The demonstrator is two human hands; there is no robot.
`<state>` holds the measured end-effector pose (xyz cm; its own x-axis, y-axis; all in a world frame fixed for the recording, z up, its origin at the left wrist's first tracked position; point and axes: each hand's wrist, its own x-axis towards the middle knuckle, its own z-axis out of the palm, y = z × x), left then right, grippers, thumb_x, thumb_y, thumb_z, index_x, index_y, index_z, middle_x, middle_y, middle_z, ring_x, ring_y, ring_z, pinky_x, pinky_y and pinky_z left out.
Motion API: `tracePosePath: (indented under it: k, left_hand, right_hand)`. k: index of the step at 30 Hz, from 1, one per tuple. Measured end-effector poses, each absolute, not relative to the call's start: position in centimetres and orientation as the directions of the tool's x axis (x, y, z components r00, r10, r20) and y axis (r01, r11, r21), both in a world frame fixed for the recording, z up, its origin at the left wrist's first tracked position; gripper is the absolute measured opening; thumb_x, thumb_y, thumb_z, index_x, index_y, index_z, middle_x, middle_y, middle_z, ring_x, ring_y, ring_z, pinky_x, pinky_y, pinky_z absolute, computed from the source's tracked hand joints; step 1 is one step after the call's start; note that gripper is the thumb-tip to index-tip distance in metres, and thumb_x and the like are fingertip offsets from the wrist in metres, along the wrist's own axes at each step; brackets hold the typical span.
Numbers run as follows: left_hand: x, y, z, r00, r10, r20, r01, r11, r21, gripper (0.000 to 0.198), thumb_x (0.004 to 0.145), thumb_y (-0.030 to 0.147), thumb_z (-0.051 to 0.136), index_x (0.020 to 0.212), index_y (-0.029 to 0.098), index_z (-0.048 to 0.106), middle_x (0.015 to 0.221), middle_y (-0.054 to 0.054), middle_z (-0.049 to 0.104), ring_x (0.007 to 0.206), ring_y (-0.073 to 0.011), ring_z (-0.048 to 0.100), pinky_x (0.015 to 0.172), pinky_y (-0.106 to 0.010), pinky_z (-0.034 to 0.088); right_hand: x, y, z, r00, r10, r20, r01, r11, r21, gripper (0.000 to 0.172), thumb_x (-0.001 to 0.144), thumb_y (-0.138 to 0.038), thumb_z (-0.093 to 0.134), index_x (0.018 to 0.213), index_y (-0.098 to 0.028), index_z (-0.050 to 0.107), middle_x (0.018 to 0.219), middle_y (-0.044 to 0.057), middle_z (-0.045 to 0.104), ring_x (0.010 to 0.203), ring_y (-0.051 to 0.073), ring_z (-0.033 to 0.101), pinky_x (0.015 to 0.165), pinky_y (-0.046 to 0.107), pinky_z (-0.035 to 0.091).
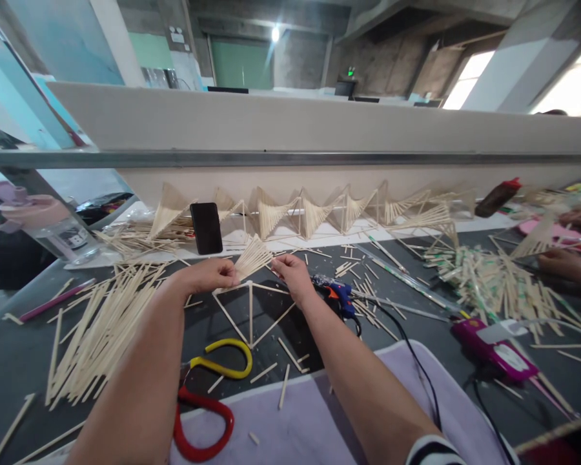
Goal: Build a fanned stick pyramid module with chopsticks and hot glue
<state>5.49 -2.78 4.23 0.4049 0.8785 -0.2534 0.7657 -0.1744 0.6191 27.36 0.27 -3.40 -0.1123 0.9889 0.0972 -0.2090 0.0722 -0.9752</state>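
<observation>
Between my two hands is a fan-shaped row of thin wooden sticks, part of a small stick frame whose struts reach down to the table. My left hand pinches the fan at its left side. On the right, my right hand has its fingers closed at the fan's right corner; the exact bit of stick in them is too small to see clearly. A blue and orange glue gun lies just right of my right hand. Scissors with one yellow and one red handle lie nearer, below the frame.
Loose sticks are heaped at left, and more sticks at right. A phone stands before a row of twisted stick models. A bottle, magenta device, cable and lilac cloth surround. Another person's hand works at right.
</observation>
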Motion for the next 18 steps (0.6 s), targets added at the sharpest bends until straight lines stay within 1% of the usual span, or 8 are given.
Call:
tracePosePath:
  k: [2, 7, 13, 18]
  left_hand:
    - [5.36, -2.67, 4.1, 0.409, 0.877, -0.251, 0.764, -0.179, 0.619, 0.031, 0.066, 0.048, 0.056, 0.069, 0.017, 0.055, 0.064, 0.002, 0.051, 0.062, -0.0136, 0.044, 0.055, -0.023, 0.031]
    - [5.26, -2.6, 4.08, 0.406, 0.88, -0.245, 0.774, -0.189, 0.604, 0.028, 0.066, 0.046, 0.056, 0.068, 0.018, 0.054, 0.064, 0.002, 0.051, 0.062, -0.0137, 0.045, 0.055, -0.023, 0.031]
    - [5.49, -2.58, 4.17, 0.406, 0.88, -0.247, 0.771, -0.185, 0.61, 0.028, 0.064, 0.045, 0.057, 0.069, 0.017, 0.056, 0.065, 0.002, 0.053, 0.064, -0.0145, 0.046, 0.055, -0.023, 0.032]
    - [5.34, -2.78, 4.13, 0.398, 0.887, -0.234, 0.753, -0.17, 0.636, 0.03, 0.065, 0.047, 0.057, 0.071, 0.017, 0.057, 0.066, 0.001, 0.055, 0.065, -0.0148, 0.048, 0.058, -0.024, 0.035]
  right_hand:
    - [27.35, 0.27, -3.35, -0.113, 0.989, 0.098, -0.213, 0.072, -0.974, 0.023, 0.061, -0.039, 0.067, 0.065, -0.018, 0.06, 0.053, -0.003, 0.057, 0.044, 0.008, 0.038, 0.045, 0.022, 0.029]
    - [27.2, 0.23, -3.35, -0.088, 0.989, 0.118, -0.19, 0.1, -0.977, 0.024, 0.063, -0.04, 0.066, 0.061, -0.018, 0.058, 0.047, -0.005, 0.05, 0.042, 0.007, 0.034, 0.043, 0.022, 0.027]
    - [27.05, 0.35, -3.42, -0.076, 0.988, 0.131, -0.174, 0.116, -0.978, 0.028, 0.064, -0.044, 0.066, 0.06, -0.018, 0.057, 0.048, -0.005, 0.051, 0.042, 0.007, 0.034, 0.042, 0.022, 0.026]
    - [27.09, 0.22, -3.39, -0.075, 0.99, 0.123, -0.154, 0.111, -0.982, 0.03, 0.064, -0.045, 0.066, 0.058, -0.018, 0.055, 0.045, -0.005, 0.047, 0.041, 0.007, 0.033, 0.041, 0.022, 0.025]
